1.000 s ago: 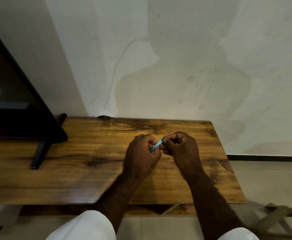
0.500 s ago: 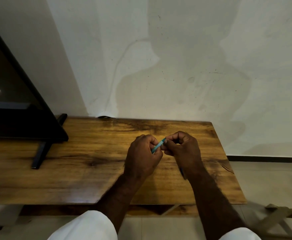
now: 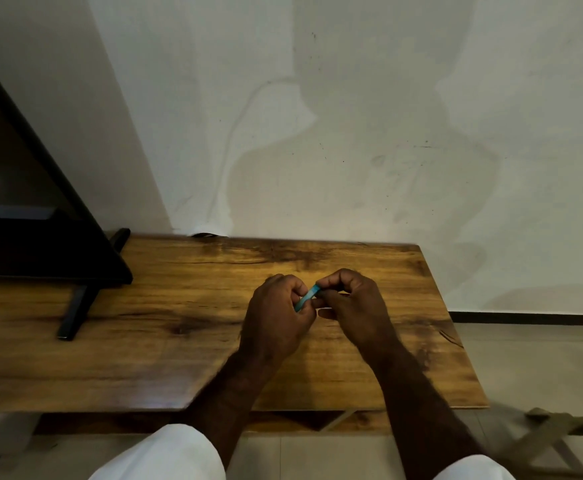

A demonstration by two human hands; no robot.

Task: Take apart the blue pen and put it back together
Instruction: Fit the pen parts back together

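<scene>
I see the pale wall closing off the far side, with the wooden table pushed against it. Its right edge ends well beyond my hands, then bare floor. The black screen and its stand fill the left end, well apart from me, with open tabletop between. My left hand and right hand are curled tight, almost touching above the middle of the table, both pinching the blue pen, which slants between them.
</scene>
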